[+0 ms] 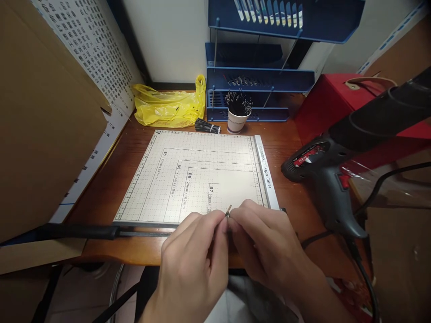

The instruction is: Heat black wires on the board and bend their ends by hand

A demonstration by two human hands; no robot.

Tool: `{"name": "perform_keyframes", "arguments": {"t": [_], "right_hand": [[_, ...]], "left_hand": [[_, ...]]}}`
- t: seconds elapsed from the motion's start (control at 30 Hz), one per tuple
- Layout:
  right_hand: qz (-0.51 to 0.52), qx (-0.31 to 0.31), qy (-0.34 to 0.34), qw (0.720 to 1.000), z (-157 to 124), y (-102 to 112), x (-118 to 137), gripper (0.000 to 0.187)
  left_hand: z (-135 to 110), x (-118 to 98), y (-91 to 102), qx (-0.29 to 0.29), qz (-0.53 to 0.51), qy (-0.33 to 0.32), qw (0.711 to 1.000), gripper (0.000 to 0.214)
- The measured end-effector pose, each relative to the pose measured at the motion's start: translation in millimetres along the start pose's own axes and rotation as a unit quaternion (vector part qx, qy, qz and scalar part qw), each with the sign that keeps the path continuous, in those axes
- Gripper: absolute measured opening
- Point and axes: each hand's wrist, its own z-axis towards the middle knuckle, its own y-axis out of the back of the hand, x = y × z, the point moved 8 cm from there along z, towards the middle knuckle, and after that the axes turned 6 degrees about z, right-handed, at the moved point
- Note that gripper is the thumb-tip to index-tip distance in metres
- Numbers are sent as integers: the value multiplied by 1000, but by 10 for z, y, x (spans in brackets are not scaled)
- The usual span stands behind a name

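Over the near edge of the paper cutter (232,154), my left hand (195,246) and my right hand (269,237) meet fingertip to fingertip. Between them is a thin dark wire (229,210) with a copper-coloured end pointing up. Thumb and forefinger of each hand are pinched together on it; most of the wire is hidden behind the fingers. At the cutter's far side a white paper cup (236,122) holds many thin black wires (239,104) upright. Left of the cup lies a tied bundle of black wires (207,126).
The cutter's black handle (81,231) extends left along the desk's front edge. A heat gun (336,179) with a cord stands at the right before a red box (340,94). A yellow plastic bag (164,107) and a blue tiered rack (262,80) are behind; cardboard (43,112) rises left.
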Motion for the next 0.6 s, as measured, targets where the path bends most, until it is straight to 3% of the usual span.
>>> {"name": "perform_keyframes", "arguments": {"t": [0.23,0.4,0.6], "right_hand": [[44,31,-3,999,21,-36,-5,22],[76,0,17,997,34,4,-14,25],[111,-43,6,993,1,60,-53,17]], "left_hand": [[13,-29,50,-9,1,-14,1000,20],[13,-20,68,-16,4,-1,1000,21],[7,-6,37,27,-35,-12,999,23]]}}
